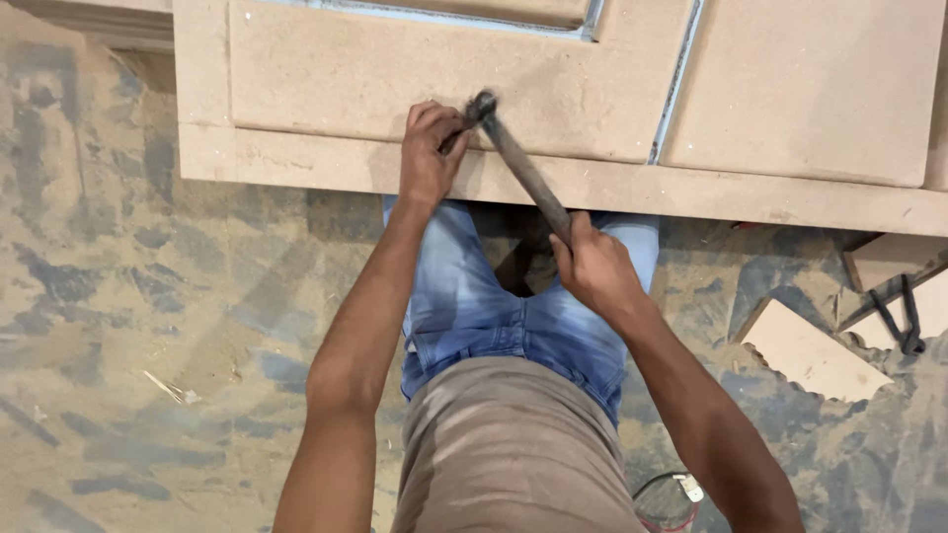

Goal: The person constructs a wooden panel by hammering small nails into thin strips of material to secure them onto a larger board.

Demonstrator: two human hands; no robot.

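Upper centre of the frame, the left hand [428, 153] rests on the fibreboard panel [444, 84], fingers curled shut & pinched around something small at the hammer head [481, 104] — prob. a nail, too small to tell. Right hand [592, 266] is wrapped closed round the lower end of the hammer handle [528, 173], which slants from centre frame up-left to the head.

To do this well, judged from the pose: short light taps first, head square to the board, left fingers kept low & clear of the strike face, grip loosened only once the piece stands by itself.

Edges: the panel's near rail [691, 192] runs across the frame just above the knees; a blue-lined groove [674, 84] lies to the right of the strike spot. Room: dusty floor [118, 296] at left is open; at lower right sit a scalloped offcut [810, 355] & dark pliers [904, 316], well apart from the swing.
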